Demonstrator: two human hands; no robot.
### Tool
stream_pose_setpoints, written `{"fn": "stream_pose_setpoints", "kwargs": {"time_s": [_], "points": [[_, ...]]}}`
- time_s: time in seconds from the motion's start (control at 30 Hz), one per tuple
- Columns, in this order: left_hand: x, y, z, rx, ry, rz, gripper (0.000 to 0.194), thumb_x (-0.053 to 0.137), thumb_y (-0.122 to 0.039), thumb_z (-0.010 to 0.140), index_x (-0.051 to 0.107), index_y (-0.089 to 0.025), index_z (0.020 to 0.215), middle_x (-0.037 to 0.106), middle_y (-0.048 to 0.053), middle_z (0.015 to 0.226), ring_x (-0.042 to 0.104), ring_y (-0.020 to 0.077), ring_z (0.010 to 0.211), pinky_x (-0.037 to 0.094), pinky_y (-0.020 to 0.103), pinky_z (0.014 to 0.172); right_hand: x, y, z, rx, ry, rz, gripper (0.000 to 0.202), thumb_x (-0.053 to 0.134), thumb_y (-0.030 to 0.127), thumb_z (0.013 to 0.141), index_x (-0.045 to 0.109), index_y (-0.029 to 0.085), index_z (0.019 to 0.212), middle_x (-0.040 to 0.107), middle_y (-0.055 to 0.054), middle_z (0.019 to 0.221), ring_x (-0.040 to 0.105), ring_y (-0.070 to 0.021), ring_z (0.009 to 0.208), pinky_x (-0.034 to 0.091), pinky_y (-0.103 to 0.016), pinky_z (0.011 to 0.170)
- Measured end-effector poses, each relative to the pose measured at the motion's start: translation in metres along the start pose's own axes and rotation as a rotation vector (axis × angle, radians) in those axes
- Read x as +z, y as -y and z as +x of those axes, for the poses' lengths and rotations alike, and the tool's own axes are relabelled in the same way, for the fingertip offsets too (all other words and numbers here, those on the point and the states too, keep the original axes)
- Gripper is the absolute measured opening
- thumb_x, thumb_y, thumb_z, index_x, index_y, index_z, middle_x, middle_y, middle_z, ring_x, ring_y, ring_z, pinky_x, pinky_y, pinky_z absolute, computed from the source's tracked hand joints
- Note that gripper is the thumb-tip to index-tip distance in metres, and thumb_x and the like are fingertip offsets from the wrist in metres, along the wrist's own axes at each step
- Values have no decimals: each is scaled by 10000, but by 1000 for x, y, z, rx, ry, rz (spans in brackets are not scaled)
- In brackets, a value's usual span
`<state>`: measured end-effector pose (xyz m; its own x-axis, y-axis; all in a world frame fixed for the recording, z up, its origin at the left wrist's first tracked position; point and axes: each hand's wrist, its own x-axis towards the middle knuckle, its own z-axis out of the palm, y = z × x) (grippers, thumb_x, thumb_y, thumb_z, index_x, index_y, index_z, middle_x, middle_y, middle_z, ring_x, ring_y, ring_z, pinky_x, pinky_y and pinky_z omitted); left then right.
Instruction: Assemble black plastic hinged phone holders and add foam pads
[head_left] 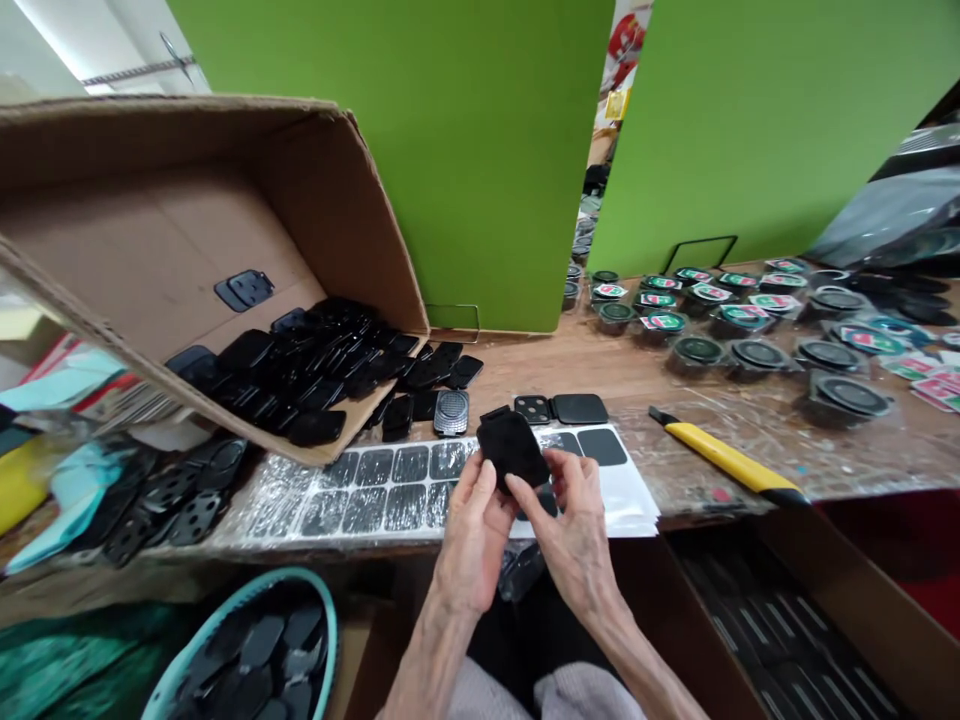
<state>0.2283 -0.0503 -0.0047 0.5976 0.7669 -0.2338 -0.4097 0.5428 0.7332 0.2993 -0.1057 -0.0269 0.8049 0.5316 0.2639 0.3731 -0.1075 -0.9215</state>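
Both of my hands hold one flat black square piece over the table's front edge. My left hand grips its lower left side, thumb on top. My right hand pinches its lower right corner. Under them lies a sheet of dark rounded-square stickers, partly wrapped in clear plastic. Just behind the held piece sit an opened black piece with a dotted half and a grey ridged piece.
A tipped cardboard box spills black pieces at left. A yellow cutter and wrapped round containers lie at right. Green panels stand behind. Below are a teal basket and an open box.
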Motion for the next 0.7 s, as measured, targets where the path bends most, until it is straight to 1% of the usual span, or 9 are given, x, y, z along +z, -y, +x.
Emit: {"fn": "stream_pose_setpoints", "kwargs": {"time_s": [0.07, 0.13, 0.2, 0.27, 0.37, 0.5, 0.57, 0.63, 0.7], "points": [[-1, 3, -7, 42, -45, 194, 324, 670, -374, 840, 661, -198, 1112, 671, 80, 1167, 579, 227, 1179, 398, 353, 1064, -6, -5, -7, -135, -1, -75, 203, 601, 368, 870, 534, 208, 976, 575, -36, 870, 585, -182, 741, 524, -324, 658], [-3, 5, -14, 94, -73, 358, 412, 709, -409, 803, 640, -216, 1160, 670, 72, 1159, 582, 215, 1168, 404, 322, 1055, -11, -8, -15, -317, 51, -149, 132, 503, 281, 938, 511, 209, 1048, 595, -40, 853, 605, -186, 732, 537, -310, 628], [-5, 6, -20, 102, -45, 379, 511, 736, -425, 774, 588, -239, 1226, 672, 69, 1166, 606, 212, 1135, 433, 325, 1029, -18, -8, -21, -510, 77, -279, 184, 434, 205, 958, 502, 197, 1128, 590, -61, 860, 603, -204, 751, 548, -318, 613], [-8, 6, -27, 62, 17, 332, 543, 727, -423, 783, 552, -244, 1266, 662, 74, 1211, 608, 215, 1145, 441, 330, 1030, -25, -6, -27, -614, 138, -391, 258, 411, 133, 940, 502, 162, 1179, 571, -86, 875, 583, -217, 772, 557, -330, 606], [-12, 6, -38, 0, 72, 311, 599, 685, -412, 826, 487, -247, 1366, 587, 82, 1353, 526, 232, 1271, 394, 334, 1090, -36, -3, -33, -672, 237, -480, 377, 419, 39, 884, 482, 94, 1251, 571, -140, 967, 563, -240, 858, 582, -385, 679], [-23, 5, -49, -69, 100, 332, 713, 720, -393, 800, 429, -250, 1436, 504, 74, 1452, 403, 254, 1378, 328, 343, 1146, -46, -2, -40, -727, 299, -494, 452, 387, 1, 859, 447, 58, 1304, 572, -203, 1164, 530, -297, 1093, 564, -500, 849], [-29, 5, -50, -114, 58, 273, 659, 689, -430, 821, 466, -248, 1414, 508, 76, 1449, 401, 262, 1379, 315, 370, 1154, -51, -4, -42, -728, 400, -449, 548, 359, -18, 850, 395, 97, 1384, 565, -180, 1259, 500, -287, 1207, 543, -501, 918], [-33, 5, -51, -176, 22, 201, 629, 694, -451, 810, 518, -242, 1377, 545, 92, 1412, 444, 286, 1348, 342, 416, 1134, -58, -10, -46, -727, 489, -409, 658, 349, -15, 853, 287, 162, 1484, 542, -155, 1338, 475, -280, 1275, 531, -506, 943], [-31, 5, -56, -212, 10, 180, 607, 733, -448, 773, 579, -242, 1322, 612, 92, 1331, 510, 294, 1289, 387, 427, 1098, -67, -20, -54, -695, 529, -357, 718, 366, 27, 878, 175, 226, 1541, 487, -152, 1413, 464, -298, 1303, 524, -527, 942]]}}
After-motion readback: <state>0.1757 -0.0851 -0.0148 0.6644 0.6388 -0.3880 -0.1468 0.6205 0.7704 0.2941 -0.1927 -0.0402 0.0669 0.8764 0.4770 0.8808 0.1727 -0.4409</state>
